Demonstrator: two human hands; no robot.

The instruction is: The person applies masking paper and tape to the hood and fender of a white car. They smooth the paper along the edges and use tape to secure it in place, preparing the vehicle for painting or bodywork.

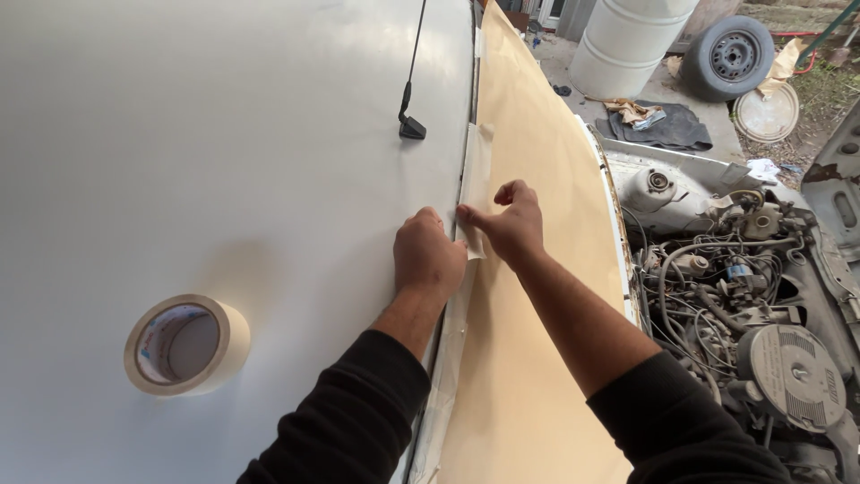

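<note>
Both hands, left hand [428,255] and right hand [511,222], press pale masking tape [473,170] flat.

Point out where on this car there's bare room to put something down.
Bare white roof lies left of the antenna and around the tape roll. Crowded: the taped seam under the left hand and right hand, and the engine bay.

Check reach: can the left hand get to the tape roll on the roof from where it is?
Probably yes. The tape roll lies on the bare white roof beside the left forearm, nothing between; the left hand would just pull back.
</note>
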